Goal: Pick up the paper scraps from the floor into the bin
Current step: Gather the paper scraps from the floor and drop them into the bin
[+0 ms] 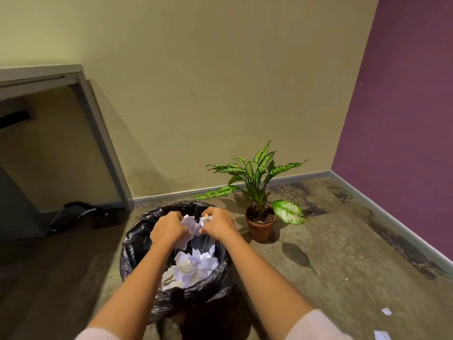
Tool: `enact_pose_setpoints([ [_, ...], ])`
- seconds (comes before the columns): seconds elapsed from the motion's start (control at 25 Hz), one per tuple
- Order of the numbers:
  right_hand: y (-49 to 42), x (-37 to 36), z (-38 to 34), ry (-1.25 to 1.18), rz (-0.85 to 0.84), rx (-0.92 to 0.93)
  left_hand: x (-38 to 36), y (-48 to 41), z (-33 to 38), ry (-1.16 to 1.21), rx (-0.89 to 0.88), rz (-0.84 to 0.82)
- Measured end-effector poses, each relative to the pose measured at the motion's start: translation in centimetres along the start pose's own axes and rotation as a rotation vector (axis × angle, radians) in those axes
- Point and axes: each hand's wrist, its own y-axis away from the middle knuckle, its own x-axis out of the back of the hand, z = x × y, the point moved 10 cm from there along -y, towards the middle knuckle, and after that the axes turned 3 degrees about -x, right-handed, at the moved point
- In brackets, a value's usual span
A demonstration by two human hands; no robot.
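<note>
Head view: left hand [169, 229] and right hand [219, 225], fingers curled, together grip a wad of scraps [192, 224] over the open bin [137, 241], centre. More paper fills the bin. Two loose scraps [386, 311] lie on the floor [331, 253], near right. A plant [259, 187] stands just right of the bin.

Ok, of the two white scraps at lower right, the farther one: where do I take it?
Come straight down from above and pinch the paper scrap by its edge with a fingertip grip: it lies low on the bare floor, with nothing beside it.
</note>
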Motion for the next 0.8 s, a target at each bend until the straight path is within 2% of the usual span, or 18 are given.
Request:
enact_pose_setpoints([
  [0.16,0.8,-0.9,-0.3,0.117,-0.124,0.062,-1.0,-0.4,-0.8,-0.042,0.058,-0.068],
  [0.32,1.4,1.2,-0.5,0.132,-0.012,0.140,-0.2,0.0,1.0,-0.030,0.011,0.008],
  [0.48,2.4,5.4,1.0,0.075,0.167,0.164,0.9,2.0,5.7,0.001,-0.147,0.174],
  [0.6,3.2,9.1,4.2,0.037,0.263,0.121,0.5,4.7,11.4,0.052,-0.339,0.280],
  [0.8,4.7,14.3,13.5,0.012,0.389,-0.027,-5.6,10.0,20.3,0.054,-0.624,0.277],
])
